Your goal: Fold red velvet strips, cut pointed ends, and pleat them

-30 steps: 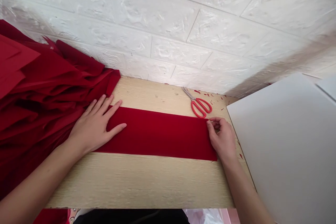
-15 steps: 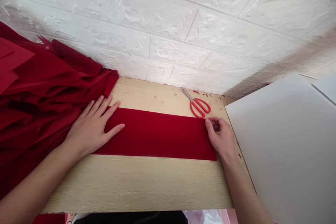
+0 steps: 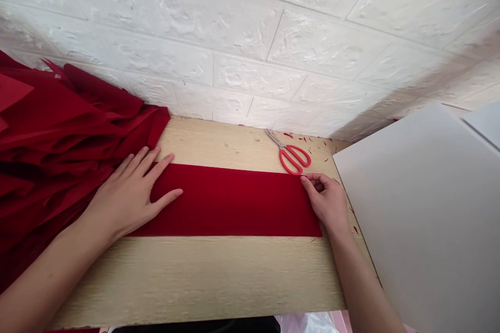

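A long band of dark red fabric (image 3: 234, 203) lies flat across the wooden table (image 3: 203, 281). On its left end my left hand (image 3: 133, 192) rests palm down, fingers spread. My right hand (image 3: 326, 197) pinches the fabric's top right corner between thumb and fingers; the curled fingertips are partly hidden. Just beyond that corner lie scissors (image 3: 295, 158) with red-orange handles, their blades pointing toward the wall. A big heap of crumpled red fabric (image 3: 70, 130) covers the table's left side, next to my left hand.
A white textured brick-pattern wall (image 3: 242, 36) rises behind the table. To the right, a large white panel (image 3: 422, 208) stands against the table's edge. Small red scraps (image 3: 308, 140) are scattered near the scissors. Clear plastic (image 3: 307, 322) shows below the front edge.
The view has shifted slightly. Both hands keep nearly the same places on the fabric, left spread flat and right pinching the corner.
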Available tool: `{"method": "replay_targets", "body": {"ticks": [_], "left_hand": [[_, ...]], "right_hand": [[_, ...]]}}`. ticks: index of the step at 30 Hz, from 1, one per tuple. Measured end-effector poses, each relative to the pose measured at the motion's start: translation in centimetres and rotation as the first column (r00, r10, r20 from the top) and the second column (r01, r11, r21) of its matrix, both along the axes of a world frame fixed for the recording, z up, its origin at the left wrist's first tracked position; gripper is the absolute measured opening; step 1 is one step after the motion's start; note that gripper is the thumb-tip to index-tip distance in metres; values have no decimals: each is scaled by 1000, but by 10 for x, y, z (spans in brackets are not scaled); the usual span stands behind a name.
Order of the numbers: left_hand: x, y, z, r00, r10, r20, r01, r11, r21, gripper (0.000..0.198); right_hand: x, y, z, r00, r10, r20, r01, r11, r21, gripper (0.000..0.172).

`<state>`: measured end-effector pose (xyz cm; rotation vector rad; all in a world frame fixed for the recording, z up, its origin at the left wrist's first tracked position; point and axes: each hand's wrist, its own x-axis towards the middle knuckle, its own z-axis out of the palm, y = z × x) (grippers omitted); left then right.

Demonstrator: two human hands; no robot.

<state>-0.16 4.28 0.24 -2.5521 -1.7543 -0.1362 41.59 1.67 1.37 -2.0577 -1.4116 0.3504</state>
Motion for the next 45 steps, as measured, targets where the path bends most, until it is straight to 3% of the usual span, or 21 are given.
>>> {"method": "replay_targets", "body": {"ticks": [16,23,34,37,39,41,43,45], "left_hand": [[10,-17,0,972,-235,18,231,967,111,76],[16,-24,-9,982,-168,86,169,986,1,73],[16,-23,-9,985,-151,87,151,988,-3,72],[18,-23,-7,987,-132,94,134,991,-18,72],[18,-23,-6,987,-134,84,136,990,-22,73],[18,-23,-5,988,-142,68,144,989,-31,73],[17,-22,-4,988,-141,56,143,989,-39,72],[17,-22,-4,989,-137,48,139,990,-35,71]], "right_hand": [[-1,0,2,999,-10,30,11,1000,-5,60],[2,1,-4,999,-23,22,23,999,-24,48],[5,-1,-12,999,-7,35,6,1000,20,35],[3,-5,-7,997,-20,76,12,994,105,36],[-10,-10,5,978,16,210,-64,972,227,31],[-35,-14,20,903,168,397,-287,921,262,24],[-70,-16,31,775,436,457,-544,829,132,33],[-109,-13,33,607,654,451,-717,695,-43,54]]}}
